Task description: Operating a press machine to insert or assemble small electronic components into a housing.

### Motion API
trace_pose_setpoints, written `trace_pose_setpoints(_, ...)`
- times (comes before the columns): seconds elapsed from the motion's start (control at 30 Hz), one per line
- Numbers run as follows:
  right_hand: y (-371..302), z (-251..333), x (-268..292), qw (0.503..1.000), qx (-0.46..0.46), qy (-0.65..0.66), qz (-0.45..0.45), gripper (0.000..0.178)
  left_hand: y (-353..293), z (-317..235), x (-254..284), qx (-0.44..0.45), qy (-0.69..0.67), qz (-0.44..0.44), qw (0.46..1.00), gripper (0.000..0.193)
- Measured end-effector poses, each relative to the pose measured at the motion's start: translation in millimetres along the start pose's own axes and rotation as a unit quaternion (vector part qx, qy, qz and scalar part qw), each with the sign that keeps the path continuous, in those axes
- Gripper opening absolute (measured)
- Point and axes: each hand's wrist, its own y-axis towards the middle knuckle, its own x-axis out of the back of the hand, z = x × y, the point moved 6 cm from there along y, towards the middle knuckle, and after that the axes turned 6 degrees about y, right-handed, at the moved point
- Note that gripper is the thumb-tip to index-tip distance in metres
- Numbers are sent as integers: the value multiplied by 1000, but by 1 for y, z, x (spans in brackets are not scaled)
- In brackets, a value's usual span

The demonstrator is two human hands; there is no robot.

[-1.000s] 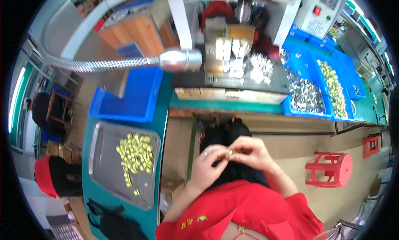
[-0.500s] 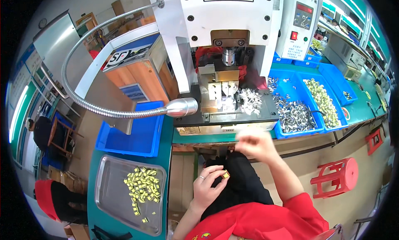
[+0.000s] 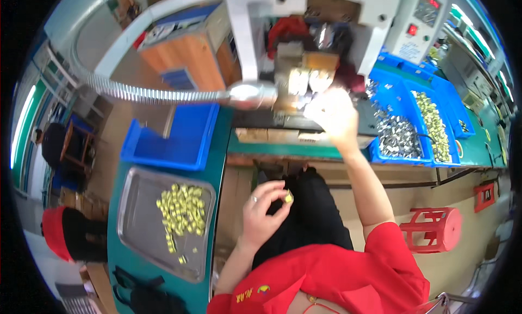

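Observation:
My left hand [image 3: 263,215] is closed over my lap, pinching a small yellow block-shaped part [image 3: 289,197] between thumb and fingertips. My right hand [image 3: 338,117] reaches out to the front of a white bench press [image 3: 242,39]. Glare and motion smear its fingers, so what they touch or hold cannot be made out. Just beyond it lies the brightly lit metal fixture [image 3: 298,81] of the press. The spot where small silvery pieces lay on the press bed is now covered by this hand.
A lamp on a bendable metal neck [image 3: 157,96] arches in from the left. Left of me are a blue bin [image 3: 187,160] and a metal tray [image 3: 133,216] with several yellow parts. Right are blue bins [image 3: 375,151] of metal clips and yellow parts, and a red stool [image 3: 446,229].
My right hand has moved forward and up onto the press bed, over the silvery pieces. My left hand still pinches the yellow part. The whole view has shifted and blurred.

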Motion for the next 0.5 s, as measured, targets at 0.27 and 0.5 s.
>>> trace_pose_setpoints(0.27,-76,39,-27,704,-496,427,278,18,9,6,10,-14,-34,-24,999,22)
trace_pose_setpoints(0.5,-93,68,-32,756,-375,372,386,20,7,-10,7,-54,-12,20,998,24)
